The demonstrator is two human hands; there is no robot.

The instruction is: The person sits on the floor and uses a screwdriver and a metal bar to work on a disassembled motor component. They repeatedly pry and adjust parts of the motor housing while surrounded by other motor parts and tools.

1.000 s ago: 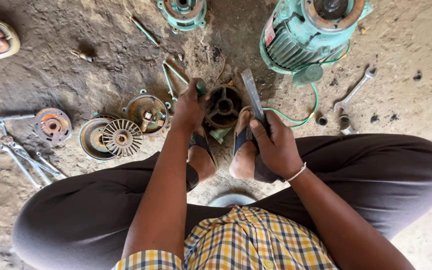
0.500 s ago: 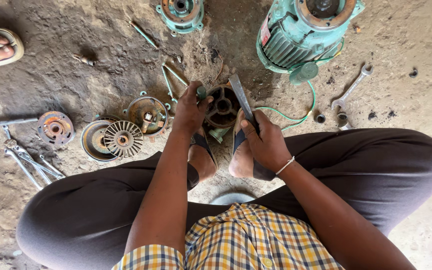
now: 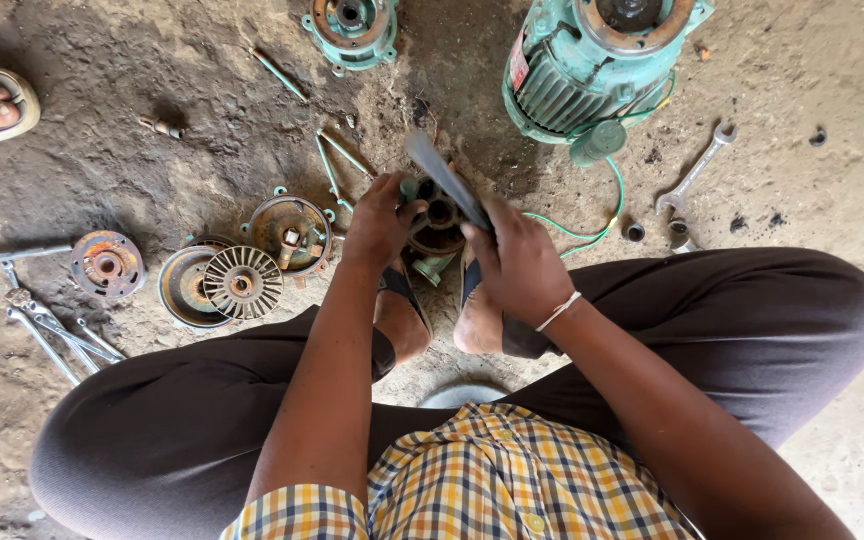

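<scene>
Round housing (image 3: pixel 436 222) on ground (image 3: pixel 832 90) between feet, left hand (image 3: pixel 377 222) at its left, right hand (image 3: pixel 517 262) at its right holding flat tool (image 3: pixel 447 180) over it. Motor body (image 3: pixel 592 65) behind, at ground's far edge. Spanner (image 3: pixel 694 168) right. Finned disc (image 3: pixel 242 283) and covers left.

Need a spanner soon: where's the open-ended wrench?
Head view, upper right: the wrench lies on the dirt floor, right of the green motor, beyond the person's right knee.
</scene>
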